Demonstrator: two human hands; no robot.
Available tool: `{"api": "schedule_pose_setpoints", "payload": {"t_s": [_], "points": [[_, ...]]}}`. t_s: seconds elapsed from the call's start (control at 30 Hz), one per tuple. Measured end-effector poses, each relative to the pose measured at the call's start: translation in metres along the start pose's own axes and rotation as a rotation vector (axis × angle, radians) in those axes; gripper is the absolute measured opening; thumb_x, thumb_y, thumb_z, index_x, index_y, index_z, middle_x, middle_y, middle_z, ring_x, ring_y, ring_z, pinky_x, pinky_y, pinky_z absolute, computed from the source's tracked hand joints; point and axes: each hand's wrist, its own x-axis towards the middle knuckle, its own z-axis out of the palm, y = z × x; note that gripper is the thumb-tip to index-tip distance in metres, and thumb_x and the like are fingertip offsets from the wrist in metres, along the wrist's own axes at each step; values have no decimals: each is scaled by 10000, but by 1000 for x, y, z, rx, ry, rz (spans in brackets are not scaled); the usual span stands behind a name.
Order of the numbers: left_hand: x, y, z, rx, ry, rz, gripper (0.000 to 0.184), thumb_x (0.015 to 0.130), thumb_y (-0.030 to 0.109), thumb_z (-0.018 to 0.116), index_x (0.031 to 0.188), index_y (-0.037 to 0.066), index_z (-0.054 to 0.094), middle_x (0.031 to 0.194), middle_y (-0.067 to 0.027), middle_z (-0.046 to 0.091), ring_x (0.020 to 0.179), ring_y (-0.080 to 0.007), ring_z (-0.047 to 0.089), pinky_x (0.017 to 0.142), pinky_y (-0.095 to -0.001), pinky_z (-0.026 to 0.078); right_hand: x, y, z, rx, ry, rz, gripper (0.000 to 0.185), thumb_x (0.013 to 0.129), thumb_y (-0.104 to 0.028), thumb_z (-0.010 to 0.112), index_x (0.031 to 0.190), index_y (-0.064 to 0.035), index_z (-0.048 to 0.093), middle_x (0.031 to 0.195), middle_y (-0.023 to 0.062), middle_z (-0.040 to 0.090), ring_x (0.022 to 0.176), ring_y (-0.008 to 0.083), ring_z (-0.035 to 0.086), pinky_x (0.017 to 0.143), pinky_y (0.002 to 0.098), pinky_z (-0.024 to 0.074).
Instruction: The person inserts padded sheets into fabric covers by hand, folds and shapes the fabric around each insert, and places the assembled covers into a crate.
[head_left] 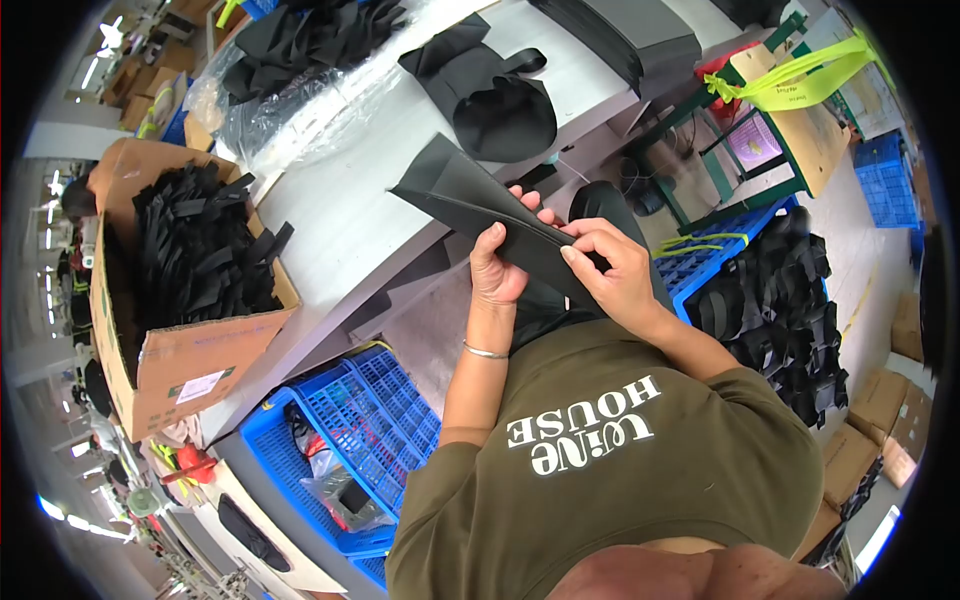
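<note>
A folded black fabric piece point(465, 195), like an unfinished bag or pouch, is held above my lap. My left hand point(500, 268) is closed around its lower side, thumb in front and fingertips showing past the far edge. My right hand point(615, 270) pinches the near end of the same piece between thumb and fingers. The far end of the fabric spreads apart in layers. Beyond it on the table lies another black fabric piece point(503, 118) with a rounded end and a strap loop.
A cardboard box point(215, 355) full of black strips stands at the left on the grey-white table point(350, 215). Blue crates point(262, 470) sit below left. At right are a crate heaped with black pieces point(775, 310) and a green-framed wooden stool point(800, 150).
</note>
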Motion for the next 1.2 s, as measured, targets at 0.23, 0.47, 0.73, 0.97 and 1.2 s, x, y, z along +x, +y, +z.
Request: {"api": "schedule_pose_setpoints", "payload": {"t_s": [0.23,0.47,0.73,0.97,1.2], "points": [[-2,-4,-6,14,6,12,491,868,150,671,1331,79,523,1237,-107,651,1112,-310,635,1024,-511,448,1,4,1,1,32,-51,97,839,11,673,792,24,590,1024,116,666,665,153,670,568,277,524],[0,-5,-5,58,111,2,388,885,120,633,1268,92,573,1098,-85,700,1041,-313,662,936,-490,520,-2,11,-3,8,4,57,206,847,-92,704,1005,-22,591,1042,142,641,720,230,669,630,328,520],[31,-11,38,1432,442,469,446,933,235,655,1299,-3,565,1363,-146,514,1172,-252,524,972,-339,439,-10,48,-29,165,-147,271,358,962,-146,577,1290,-6,548,1070,174,674,950,220,676,831,312,506],[93,43,3,2270,489,667,291,836,85,641,1118,63,709,1335,-190,542,1151,-364,472,974,-410,434,-2,64,-34,102,-127,279,380,955,-155,583,1293,15,544,1096,175,678,987,186,663,853,300,495],[107,38,28,2234,347,734,531,708,-112,497,1217,-18,614,1415,-192,469,1138,-386,482,1000,-422,432,20,60,-18,-85,-105,137,379,944,-156,587,1276,21,538,835,252,654,772,388,672,671,401,509]]}}
